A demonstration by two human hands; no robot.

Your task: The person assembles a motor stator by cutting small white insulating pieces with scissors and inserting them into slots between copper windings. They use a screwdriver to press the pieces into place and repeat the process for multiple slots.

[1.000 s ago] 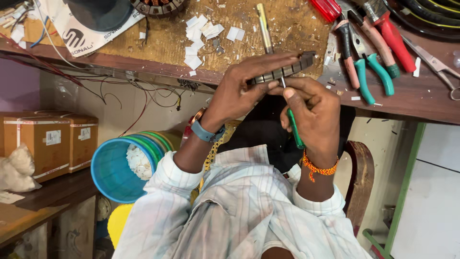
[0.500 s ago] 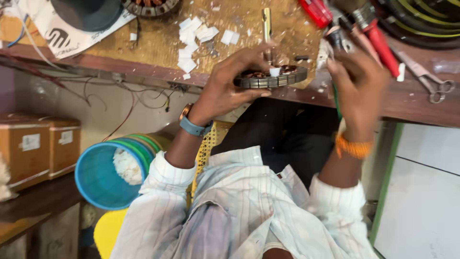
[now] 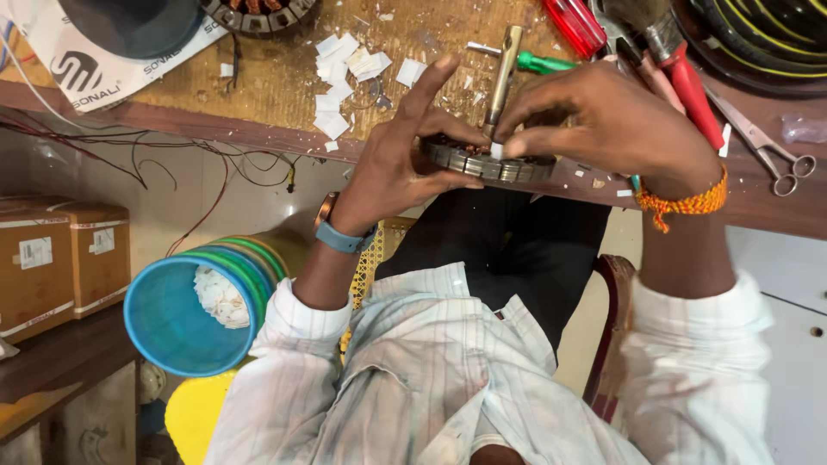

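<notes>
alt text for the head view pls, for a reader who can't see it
Two hands hold a ring-shaped metal stator at a workbench edge: left hand grips it, right hand pinches a white slip at its rim. Paper scraps lie nearby.

The setting is a repair workshop. The worn counter (image 3: pixel 284 86) carries screwdrivers (image 3: pixel 573 26), scissors (image 3: pixel 767 146), paper scraps (image 3: pixel 340 73) and a wound stator (image 3: pixel 254 13). Loose wires (image 3: pixel 172 172) hang below it.

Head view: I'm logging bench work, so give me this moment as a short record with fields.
Left hand: left hand grips the rim of the metal stator ring
Right hand: right hand pinches a small white slip at the ring's top
Ring position: held at the edge of the wooden bench
On bench: white paper pieces, red-handled brush, scissors
Below bench: blue bucket
</notes>
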